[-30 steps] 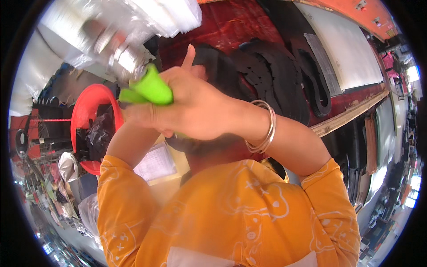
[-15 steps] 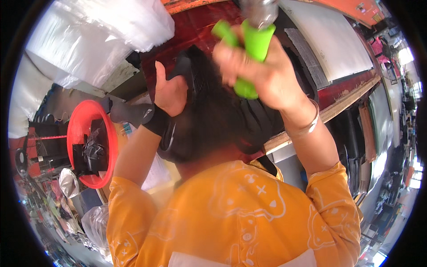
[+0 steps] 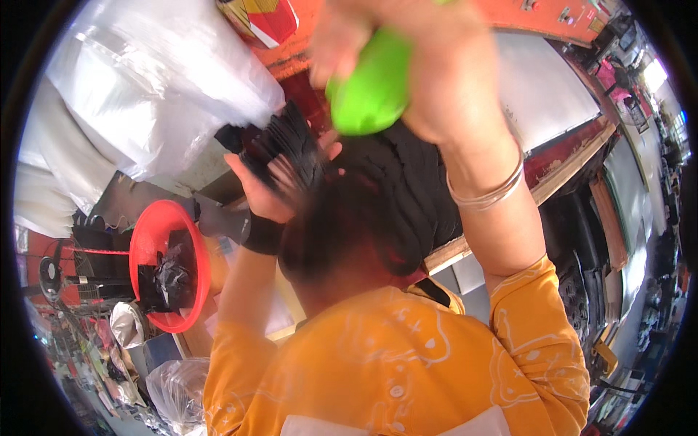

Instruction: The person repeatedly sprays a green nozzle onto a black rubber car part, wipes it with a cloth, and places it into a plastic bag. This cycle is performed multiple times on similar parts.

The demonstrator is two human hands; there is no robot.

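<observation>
My left hand (image 3: 265,196) is closed around a fanned bunch of thin black pieces (image 3: 280,149), its fingertips showing on the far side. A black band sits on that wrist. Raised at the top middle, my right hand (image 3: 451,80) grips a bright green rounded object (image 3: 374,83); motion blurs both, and I cannot tell the object's exact kind. Below the right hand, a layered pile of black pieces (image 3: 418,192) lies on the dark red table (image 3: 545,171). A dark blurred shape covers part of the middle.
Clear plastic sheeting (image 3: 160,80) hangs at the upper left. A red basin (image 3: 198,291) with a black plastic bag inside stands at the left. White flat sheets (image 3: 542,87) lie at the far right of the table, near its wooden edge (image 3: 574,160). A red and yellow package (image 3: 265,18) sits at the back.
My right hand has risen with the green object, nearer the camera. My left hand now holds the fanned black pieces; before, it lay against the black pile with its thumb up.
</observation>
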